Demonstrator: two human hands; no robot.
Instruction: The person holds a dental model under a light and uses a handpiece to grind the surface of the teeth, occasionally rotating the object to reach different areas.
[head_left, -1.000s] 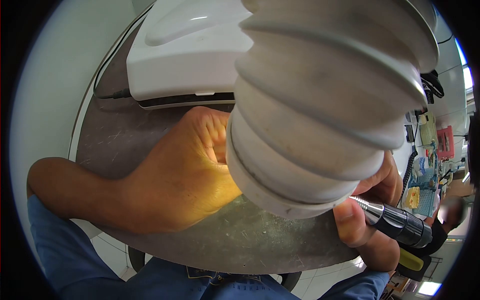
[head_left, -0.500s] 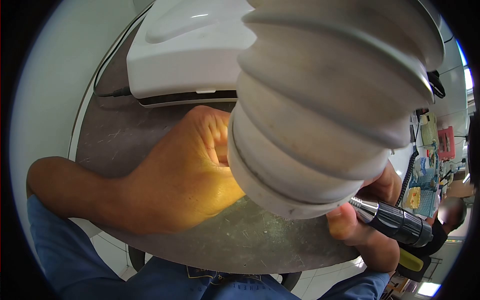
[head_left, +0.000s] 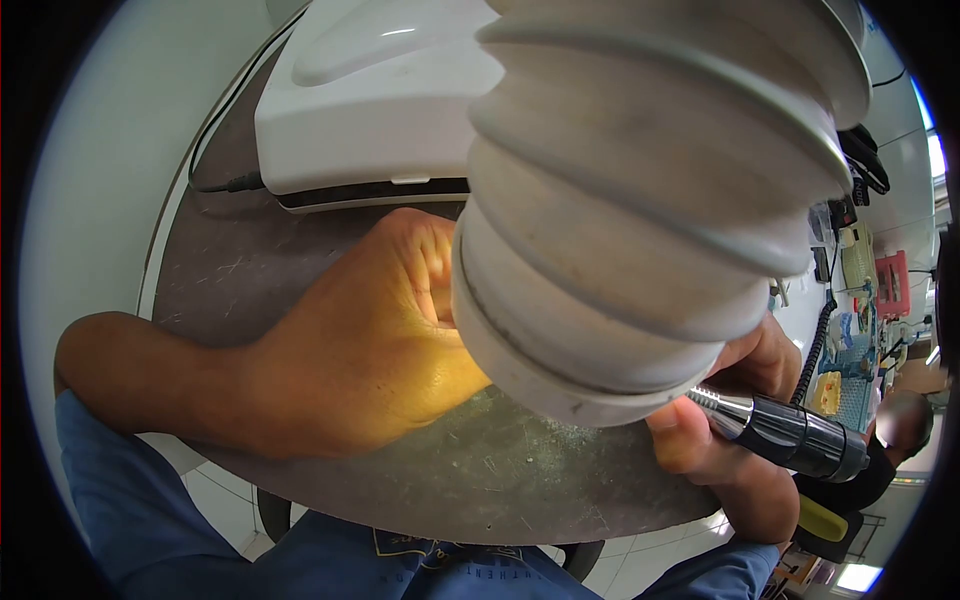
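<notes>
Evidently both hands work round a wide ribbed hose [head_left: 640, 210], the right hand [head_left: 700, 440] gripping a black-and-silver tool [head_left: 795, 432] at 4 o'clock
Bare table [head_left: 480, 470] opens below the hose towards 6 o'clock, its curved edge close beneath the left hand [head_left: 370, 360], while a white box [head_left: 375, 140] bounds the room at 11; the hose hides the tool's tip and the left fingertips, so those fingers look curled but I cannot tell whether they hold anything, and the picture's top cuts off box and hose
</notes>
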